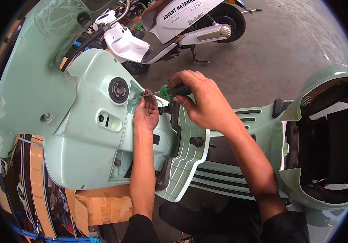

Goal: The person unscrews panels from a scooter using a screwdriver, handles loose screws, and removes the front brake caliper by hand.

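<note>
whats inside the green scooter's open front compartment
A screwdriver reaches into the compartment by the left hand, and a small black rectangle shows lower in the picture. Whatever lies behind the left forearm is covered.

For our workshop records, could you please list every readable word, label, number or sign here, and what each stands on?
I can't copy the wording, but I can say where it stands.
White scooter's side panel: bold black capitals and a row of digits, legible; smaller script, less clear.
Black round fitting on the green panel: light markings, too small to read reliably.
</note>
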Available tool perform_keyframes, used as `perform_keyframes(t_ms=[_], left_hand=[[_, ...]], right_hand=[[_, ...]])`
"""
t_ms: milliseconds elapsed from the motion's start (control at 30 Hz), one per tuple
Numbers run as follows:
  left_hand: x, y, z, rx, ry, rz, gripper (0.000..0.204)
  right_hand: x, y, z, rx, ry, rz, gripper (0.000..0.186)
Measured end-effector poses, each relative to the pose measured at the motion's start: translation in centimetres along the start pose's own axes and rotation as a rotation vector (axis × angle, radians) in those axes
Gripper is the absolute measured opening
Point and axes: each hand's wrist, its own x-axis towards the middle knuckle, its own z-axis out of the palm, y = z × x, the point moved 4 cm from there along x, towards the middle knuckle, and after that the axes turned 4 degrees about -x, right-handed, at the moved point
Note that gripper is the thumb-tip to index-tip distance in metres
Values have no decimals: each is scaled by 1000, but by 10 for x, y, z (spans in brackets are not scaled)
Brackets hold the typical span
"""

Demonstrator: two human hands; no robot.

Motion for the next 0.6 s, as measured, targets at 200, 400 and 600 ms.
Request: perform_keyframes(t_ms=[200,400,600], left_hand=[[-18,-22,31,111,-196,-80,24],[-16,-13,32,70,-295,-113,20],[-28,-28,49,130,-247,-59,20]], right_hand=[[34,3,-9,-328,-51,371,24],[32,-11,-9,-275,-69,234,37],[37,1,-12,-197,-63,287,33]])
